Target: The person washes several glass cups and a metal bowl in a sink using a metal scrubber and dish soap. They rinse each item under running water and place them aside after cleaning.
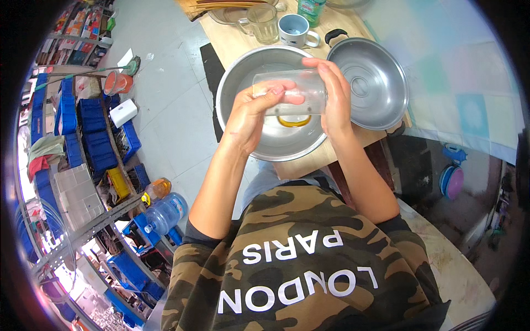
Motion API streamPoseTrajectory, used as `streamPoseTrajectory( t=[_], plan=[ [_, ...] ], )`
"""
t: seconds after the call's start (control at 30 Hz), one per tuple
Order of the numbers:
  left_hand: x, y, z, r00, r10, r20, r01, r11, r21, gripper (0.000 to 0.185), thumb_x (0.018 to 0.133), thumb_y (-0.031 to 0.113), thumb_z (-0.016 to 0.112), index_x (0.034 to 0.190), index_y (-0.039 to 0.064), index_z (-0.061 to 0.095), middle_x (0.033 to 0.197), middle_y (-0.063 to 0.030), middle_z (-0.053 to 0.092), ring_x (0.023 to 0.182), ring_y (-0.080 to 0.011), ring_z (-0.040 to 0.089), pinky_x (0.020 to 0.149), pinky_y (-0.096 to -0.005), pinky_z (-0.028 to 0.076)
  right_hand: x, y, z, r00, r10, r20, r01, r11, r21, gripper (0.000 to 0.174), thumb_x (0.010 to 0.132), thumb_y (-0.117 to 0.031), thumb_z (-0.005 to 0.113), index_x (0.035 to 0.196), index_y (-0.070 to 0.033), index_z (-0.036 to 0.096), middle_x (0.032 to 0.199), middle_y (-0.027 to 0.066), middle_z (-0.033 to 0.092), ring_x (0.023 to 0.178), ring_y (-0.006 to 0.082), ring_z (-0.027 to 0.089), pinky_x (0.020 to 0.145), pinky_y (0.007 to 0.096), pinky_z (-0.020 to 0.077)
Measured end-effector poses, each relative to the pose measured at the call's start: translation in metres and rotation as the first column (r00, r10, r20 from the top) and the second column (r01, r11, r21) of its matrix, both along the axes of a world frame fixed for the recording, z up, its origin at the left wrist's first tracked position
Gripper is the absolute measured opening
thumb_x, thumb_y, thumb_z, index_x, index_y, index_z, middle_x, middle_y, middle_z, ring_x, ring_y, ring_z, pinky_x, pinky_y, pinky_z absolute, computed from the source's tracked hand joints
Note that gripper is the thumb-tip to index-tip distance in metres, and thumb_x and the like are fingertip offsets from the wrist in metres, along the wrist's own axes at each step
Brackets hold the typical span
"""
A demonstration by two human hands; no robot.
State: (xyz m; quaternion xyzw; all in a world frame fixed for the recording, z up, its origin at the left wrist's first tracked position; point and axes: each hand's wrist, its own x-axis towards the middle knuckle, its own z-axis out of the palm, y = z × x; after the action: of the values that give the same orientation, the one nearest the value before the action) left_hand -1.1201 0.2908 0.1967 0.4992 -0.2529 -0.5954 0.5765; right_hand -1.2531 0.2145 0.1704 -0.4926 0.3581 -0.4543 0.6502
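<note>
A clear glass cylinder point(304, 87) lies sideways between my two hands, above a large metal basin point(234, 68). My left hand point(254, 109) is at its left end, with the fingers reaching inside the glass or behind it; which of these cannot be told. Against the right end rests the palm of my right hand point(336, 99), its fingers bent over the upper side. Below the glass, a yellow curved handle or rim point(294, 123) shows in the basin. The rest of that yellow item is hidden.
A shallow metal pan point(368, 82) sits right of the basin on the wooden table point(290, 169). Behind stand a glass mug point(265, 25), a blue-and-white mug point(293, 31) and a green bottle point(310, 10). Shelving with blue bins point(97, 136) is at left.
</note>
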Motion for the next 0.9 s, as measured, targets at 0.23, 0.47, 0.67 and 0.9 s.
streamPoseTrajectory(
  t=[0.23,0.47,0.67,0.9],
  plan=[
    [-0.018,0.003,-0.002,0.991,0.123,-0.060,-0.131,0.976,-0.171,0.025,0.081,0.025,0.061,0.086,0.001,0.062,0.079,-0.0155,0.066,0.078,-0.0210,0.060,0.095,-0.0339,0.033,-0.003,-0.009,0.030,0.999,0.038,-0.024,-0.044,0.942,-0.334,0.032,0.093,-0.020,0.039,0.108,0.002,0.056,0.110,0.0134,0.057,0.100,0.0227,0.054,0.089,0.0325,0.0412],
    [-0.029,0.000,-0.008,0.974,0.227,-0.021,-0.222,0.924,-0.311,0.021,0.081,0.022,0.061,0.081,0.000,0.062,0.076,-0.0151,0.066,0.073,-0.0187,0.061,0.104,-0.0369,0.019,0.001,-0.010,0.023,0.953,-0.021,0.301,-0.066,0.959,0.275,0.037,0.093,-0.024,0.036,0.110,0.003,0.055,0.108,0.0130,0.057,0.099,0.0214,0.054,0.087,0.0329,0.0429],
    [-0.031,0.004,-0.008,0.987,0.161,0.002,-0.159,0.976,-0.152,0.019,0.081,0.019,0.062,0.082,0.000,0.064,0.076,-0.0114,0.067,0.076,-0.0163,0.062,0.092,-0.0353,0.035,0.000,0.009,0.010,0.965,-0.231,-0.126,0.145,0.866,-0.479,0.033,0.092,-0.018,0.037,0.110,0.003,0.055,0.106,0.0124,0.059,0.100,0.0183,0.054,0.086,0.0307,0.0417],
    [-0.018,0.007,0.002,0.747,0.084,0.659,0.279,0.861,-0.426,0.009,0.074,0.021,0.067,0.068,0.014,0.067,0.066,0.0021,0.065,0.065,-0.0128,0.057,0.100,-0.0423,0.022,-0.035,-0.040,0.018,0.795,0.563,-0.227,-0.531,0.826,0.191,0.022,0.085,-0.011,0.048,0.097,0.002,0.061,0.097,0.0128,0.062,0.085,0.0177,0.060,0.080,0.0273,0.0451]
  ],
)
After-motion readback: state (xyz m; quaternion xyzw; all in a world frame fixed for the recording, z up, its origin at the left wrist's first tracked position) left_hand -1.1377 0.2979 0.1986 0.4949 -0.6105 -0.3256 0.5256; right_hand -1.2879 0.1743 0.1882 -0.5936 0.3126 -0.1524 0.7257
